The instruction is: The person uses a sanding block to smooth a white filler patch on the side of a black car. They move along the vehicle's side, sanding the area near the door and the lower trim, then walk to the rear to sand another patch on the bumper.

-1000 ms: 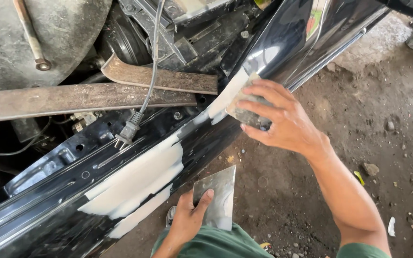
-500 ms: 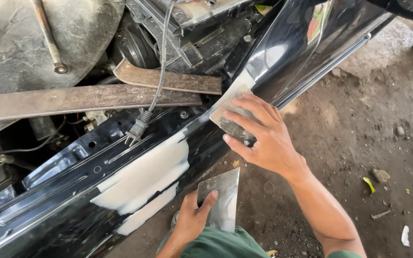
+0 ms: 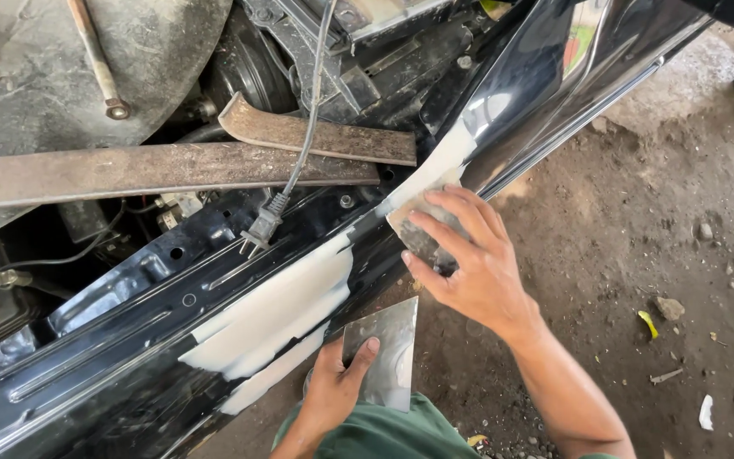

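Note:
My right hand point(image 3: 467, 260) presses a small flat spreader point(image 3: 411, 223) against the glossy black car body panel point(image 3: 545, 93), at the lower end of a strip of white filler point(image 3: 435, 170). A wider patch of the same white filler point(image 3: 278, 310) covers the panel further left. My left hand point(image 3: 335, 389) holds a square metal mixing plate point(image 3: 384, 350) low beside the panel, thumb on its face, with pale filler smeared on it.
Inside the open body lie two rusty flat steel bars point(image 3: 155, 170), a grey cable ending in a two-pin plug point(image 3: 258, 231), and a bolt point(image 3: 116, 108). Bare dirt ground point(image 3: 656, 246) with pebbles and scraps spreads to the right.
My right hand has slid the spreader down and left along the panel edge. The left hand keeps the plate in the same place.

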